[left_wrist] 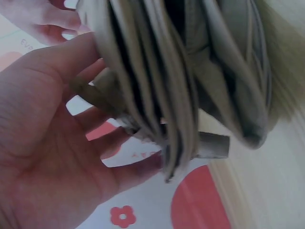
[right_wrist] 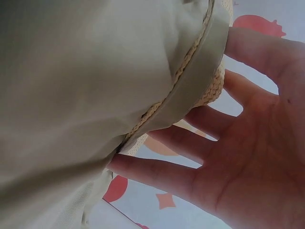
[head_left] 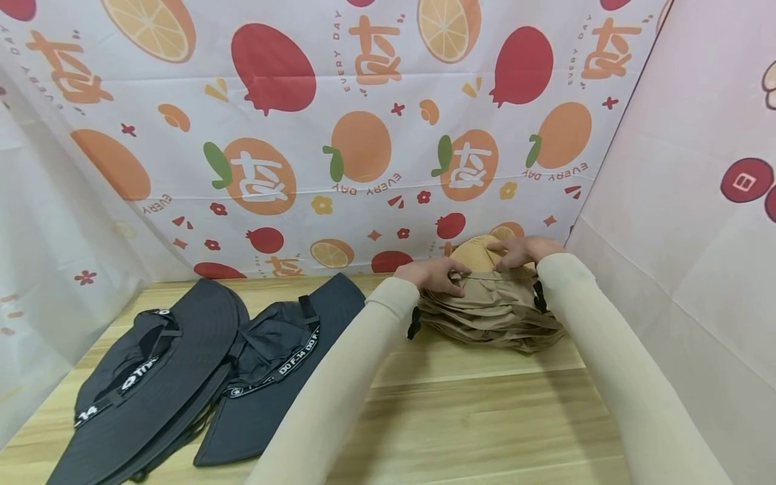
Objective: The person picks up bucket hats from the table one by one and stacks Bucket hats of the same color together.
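A stack of khaki fabric hats point(head_left: 494, 313) lies on the table near the back right. Behind its upper edge a pale straw hat point(head_left: 474, 252) shows; in the right wrist view its woven straw point(right_wrist: 214, 86) runs along the khaki brim. My left hand point(head_left: 433, 275) grips the back left edge of the stack, thumb and fingers around the layered brims point(left_wrist: 162, 86). My right hand point(head_left: 518, 252) touches the straw hat and brim edge at the back, its fingers point(right_wrist: 176, 143) spread and fairly straight. Some of its fingertips are hidden behind the fabric.
Dark grey bucket hats point(head_left: 200, 337) with lettered bands lie overlapping on the left of the wooden table point(head_left: 461, 417). A fruit-print curtain point(head_left: 364, 222) stands close behind the stack, and a pale side curtain point(head_left: 679, 269) rises to the right.
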A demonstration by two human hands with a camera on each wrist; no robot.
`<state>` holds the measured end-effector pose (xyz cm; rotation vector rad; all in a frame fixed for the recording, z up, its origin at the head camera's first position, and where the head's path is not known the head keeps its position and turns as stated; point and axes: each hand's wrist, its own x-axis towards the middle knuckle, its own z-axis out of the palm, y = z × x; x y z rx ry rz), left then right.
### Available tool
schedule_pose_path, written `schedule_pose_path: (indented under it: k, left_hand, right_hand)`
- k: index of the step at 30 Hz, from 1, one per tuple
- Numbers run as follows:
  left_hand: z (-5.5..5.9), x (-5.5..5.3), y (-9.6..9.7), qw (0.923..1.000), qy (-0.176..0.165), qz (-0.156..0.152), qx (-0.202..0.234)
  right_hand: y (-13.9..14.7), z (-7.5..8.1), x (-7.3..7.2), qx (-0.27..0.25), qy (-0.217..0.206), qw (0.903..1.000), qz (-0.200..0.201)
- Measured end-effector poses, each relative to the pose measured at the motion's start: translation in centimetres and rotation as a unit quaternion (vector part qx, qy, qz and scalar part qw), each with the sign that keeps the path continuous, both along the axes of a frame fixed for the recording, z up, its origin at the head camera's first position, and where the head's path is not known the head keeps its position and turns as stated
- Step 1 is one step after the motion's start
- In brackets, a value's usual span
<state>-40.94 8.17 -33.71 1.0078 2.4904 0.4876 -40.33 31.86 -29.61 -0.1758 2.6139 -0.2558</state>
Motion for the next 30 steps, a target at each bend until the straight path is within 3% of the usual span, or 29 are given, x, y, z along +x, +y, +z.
schedule_pose_path:
  k: [9,14,18,26,30]
  left_hand:
    - [2.8,1.2,-1.3,0.9994,0.008,0.016,-0.030]
    - [3.7,2.0,-2.7,0.9988,0.044,-0.002,-0.023]
    - [3.9,2.7,-4.5,0.9972,0.072,-0.015,-0.015]
    - [3.9,4.4,-9.1,0.9956,0.091,0.014,-0.019]
    - [3.6,5.4,-11.6,0.9930,0.115,0.012,-0.026]
  right_hand:
    - [-0.1,0.3,0.2,-0.006,0.009,0.9999,0.004]
    - [-0.2,0.5,0.9,0.003,0.030,0.9990,0.035]
    - [-0.9,1.0,1.7,0.008,0.035,0.9982,0.047]
    - [-3.8,2.9,4.8,0.073,0.086,0.9919,0.059]
    - [-6.0,3.3,6.6,0.073,0.113,0.9879,0.077]
